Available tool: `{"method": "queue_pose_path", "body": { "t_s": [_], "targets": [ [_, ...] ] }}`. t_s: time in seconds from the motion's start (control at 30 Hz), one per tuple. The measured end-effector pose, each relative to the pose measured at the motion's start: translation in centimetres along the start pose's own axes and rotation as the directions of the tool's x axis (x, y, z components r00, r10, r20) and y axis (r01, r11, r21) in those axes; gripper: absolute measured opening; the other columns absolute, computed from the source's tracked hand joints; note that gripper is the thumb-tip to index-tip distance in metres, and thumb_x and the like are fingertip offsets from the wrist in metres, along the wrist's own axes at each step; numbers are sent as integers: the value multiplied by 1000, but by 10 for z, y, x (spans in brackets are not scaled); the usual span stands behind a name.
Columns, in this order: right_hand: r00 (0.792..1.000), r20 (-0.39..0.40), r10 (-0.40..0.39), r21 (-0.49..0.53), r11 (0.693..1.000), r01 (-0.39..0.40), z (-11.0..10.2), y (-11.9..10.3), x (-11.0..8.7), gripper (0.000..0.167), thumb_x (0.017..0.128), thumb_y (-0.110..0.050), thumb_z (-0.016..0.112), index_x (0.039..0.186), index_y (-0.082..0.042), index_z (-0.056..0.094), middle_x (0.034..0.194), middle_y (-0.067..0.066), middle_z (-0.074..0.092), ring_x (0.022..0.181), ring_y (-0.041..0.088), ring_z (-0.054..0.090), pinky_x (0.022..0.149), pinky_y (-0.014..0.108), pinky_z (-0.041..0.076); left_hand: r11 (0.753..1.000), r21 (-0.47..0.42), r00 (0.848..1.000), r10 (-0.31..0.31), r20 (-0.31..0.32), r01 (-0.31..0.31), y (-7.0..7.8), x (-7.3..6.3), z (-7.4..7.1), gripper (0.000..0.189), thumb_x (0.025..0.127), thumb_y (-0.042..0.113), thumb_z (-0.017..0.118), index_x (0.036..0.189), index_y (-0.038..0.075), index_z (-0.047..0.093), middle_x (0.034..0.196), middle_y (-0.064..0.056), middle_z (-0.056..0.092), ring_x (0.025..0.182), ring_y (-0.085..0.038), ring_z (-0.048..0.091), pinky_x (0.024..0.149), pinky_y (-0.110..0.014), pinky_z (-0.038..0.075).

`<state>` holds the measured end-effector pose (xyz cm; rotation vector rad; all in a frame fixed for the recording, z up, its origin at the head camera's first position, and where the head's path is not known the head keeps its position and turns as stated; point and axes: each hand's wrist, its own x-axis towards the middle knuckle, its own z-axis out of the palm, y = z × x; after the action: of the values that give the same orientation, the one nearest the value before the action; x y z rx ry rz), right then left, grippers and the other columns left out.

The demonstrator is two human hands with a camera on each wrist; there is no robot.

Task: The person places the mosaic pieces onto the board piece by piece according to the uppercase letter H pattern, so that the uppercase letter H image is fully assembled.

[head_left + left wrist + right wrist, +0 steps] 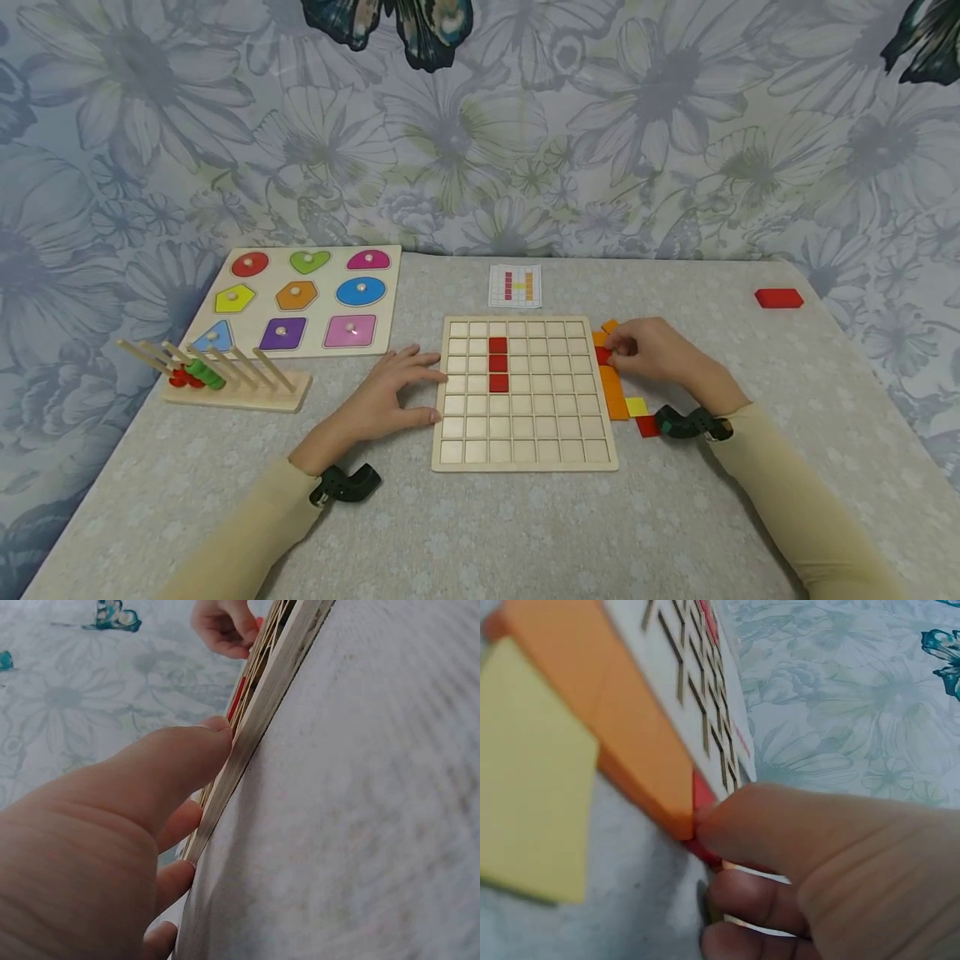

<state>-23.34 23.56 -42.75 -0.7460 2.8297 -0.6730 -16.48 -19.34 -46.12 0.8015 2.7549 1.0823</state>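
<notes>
A wooden grid board (pixel 525 465) lies flat before me, with three red tiles (pixel 498 363) in one column of its squares. My left hand (pixel 386 392) rests against the board's left edge, thumb and fingers spread; the left wrist view shows the fingertips touching its side. At the board's right edge, my right hand (pixel 663 358) pinches a red tile (pixel 702 791) between thumb and fingers. Orange tiles (pixel 613 393) lie along that same edge, and a yellow tile (pixel 636 407) and another red tile (pixel 647 427) sit nearer to me.
A small pattern card (pixel 515 302) lies behind the board. To the left are a shape puzzle (pixel 322 310) with knobbed pieces and a peg stand (pixel 240 400) holding red and green beads. A red block (pixel 778 298) sits at the far right, near the patterned wall.
</notes>
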Motion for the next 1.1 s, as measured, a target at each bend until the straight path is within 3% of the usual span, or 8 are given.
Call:
{"method": "queue_pose_path", "body": {
  "t_s": [0.3, 0.57, 1.1],
  "targets": [
    [1000, 6, 11, 32, 999, -11, 6, 2, -3, 18, 86, -17, 81, 94, -7, 69, 72, -2, 55, 66, 12, 48, 62, 25, 41, 1000, -6, 1000, 5, -6, -5, 1, -1, 1, 46, 83, 27, 85, 125, 16, 72, 152, -17, 53, 151, -50, 29, 122, -72, 13],
    [1000, 10, -3, 38, 999, 3, 8, 3, -4, 17, 87, -16, 79, 99, -7, 73, 71, -2, 53, 65, 12, 46, 62, 25, 40, 1000, -15, 1000, 4, -8, -4, 2, -1, 0, 46, 83, 26, 85, 125, 14, 72, 152, -18, 53, 151, -50, 29, 121, -73, 12],
    [999, -35, -41, 22, 999, 42, 8, 2, -6, 18, 83, -13, 82, 99, -6, 77, 81, 0, 62, 71, 11, 50, 65, 24, 46, 1000, 3, 1000, 15, -15, -15, 1, -1, 0, 47, 81, 26, 86, 125, 15, 72, 151, -18, 55, 151, -50, 31, 121, -73, 14]
  ]
}}
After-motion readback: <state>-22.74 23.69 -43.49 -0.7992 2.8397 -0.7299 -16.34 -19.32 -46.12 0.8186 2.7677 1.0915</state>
